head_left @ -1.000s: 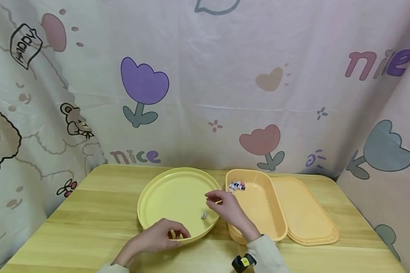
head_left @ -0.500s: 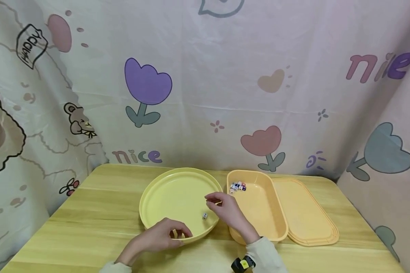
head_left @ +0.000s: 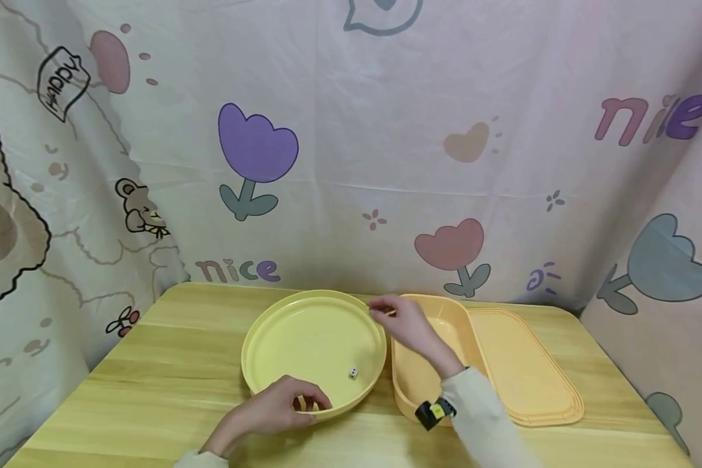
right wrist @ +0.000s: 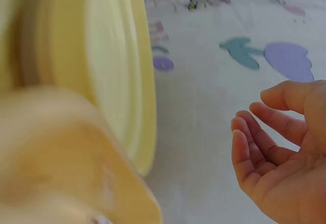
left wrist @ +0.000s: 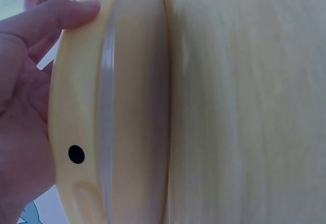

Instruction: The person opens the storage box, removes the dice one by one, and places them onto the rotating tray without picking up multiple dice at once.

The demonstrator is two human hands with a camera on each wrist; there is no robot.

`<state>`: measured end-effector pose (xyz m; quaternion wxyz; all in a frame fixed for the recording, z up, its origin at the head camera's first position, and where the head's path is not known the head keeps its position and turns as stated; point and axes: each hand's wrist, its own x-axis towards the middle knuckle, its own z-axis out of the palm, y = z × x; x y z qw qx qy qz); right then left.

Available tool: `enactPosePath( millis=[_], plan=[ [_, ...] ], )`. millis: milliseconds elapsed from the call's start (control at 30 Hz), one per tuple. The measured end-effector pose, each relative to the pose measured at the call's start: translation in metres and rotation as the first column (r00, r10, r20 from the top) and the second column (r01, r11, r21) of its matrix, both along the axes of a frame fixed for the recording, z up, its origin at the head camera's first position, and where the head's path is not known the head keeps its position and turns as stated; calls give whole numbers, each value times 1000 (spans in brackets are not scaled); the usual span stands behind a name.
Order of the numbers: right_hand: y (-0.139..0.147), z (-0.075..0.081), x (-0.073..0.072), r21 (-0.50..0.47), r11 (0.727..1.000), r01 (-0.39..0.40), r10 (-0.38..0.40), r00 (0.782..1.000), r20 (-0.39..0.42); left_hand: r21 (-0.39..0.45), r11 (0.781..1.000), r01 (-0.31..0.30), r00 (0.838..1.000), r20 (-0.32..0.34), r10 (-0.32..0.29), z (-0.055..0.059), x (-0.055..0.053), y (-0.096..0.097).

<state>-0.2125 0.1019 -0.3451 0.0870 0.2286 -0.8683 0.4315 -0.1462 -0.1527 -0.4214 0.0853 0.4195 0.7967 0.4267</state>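
My left hand (head_left: 283, 406) grips the near rim of a round yellow tray (head_left: 256, 325), thumb outside and fingers over the inner side. In the left wrist view the thumb lies on the tray's side wall (left wrist: 76, 91), which has a black dot. One white die (head_left: 353, 373) with dark pips lies on the tray floor, right of the left hand. My right hand (head_left: 406, 323) hovers over the left rim of an orange rectangular box (head_left: 412, 367). Its fingers are loosely bent and hold nothing in the right wrist view. Dice in the box (right wrist: 99, 219) are mostly hidden.
The box's flat orange lid (head_left: 526, 370) lies to its right on the wooden table (head_left: 169, 364). A printed curtain (head_left: 351, 130) hangs behind the table and along both sides.
My right hand has moved from above the tray's right edge to the right and away from me, over the box, covering its dice. The left hand keeps its grip on the tray.
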Motion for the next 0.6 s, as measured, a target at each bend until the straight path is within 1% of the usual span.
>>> enactPosePath(
  millis=[67, 133, 233, 300, 433, 500, 600],
  plan=[
    [7, 8, -9, 20, 999, 26, -26, 1000, 6, 2, 1000, 3, 1000, 1, -3, 1, 0, 0],
    [16, 12, -19, 36, 999, 36, -37, 999, 9, 6, 1000, 8, 1000, 2, -8, 2, 0, 0],
    [27, 11, -31, 42, 998, 51, -52, 999, 17, 10, 1000, 12, 1000, 6, -12, 2, 0, -1],
    [34, 5, -37, 31, 997, 64, -65, 997, 33, 13, 1000, 15, 1000, 8, -15, 2, 0, -1],
    [44, -12, -46, 2, 996, 94, -94, 990, 103, 15, 1000, 19, 1000, 13, -19, 2, 1, -1],
    [48, -21, -48, -1, 993, 121, -120, 982, 148, 14, 1000, 18, 1000, 15, -18, 2, 1, -1],
    [54, -33, -51, 9, 990, 141, -140, 973, 184, 12, 1000, 15, 1000, 22, -15, 2, 1, -1]
  ],
)
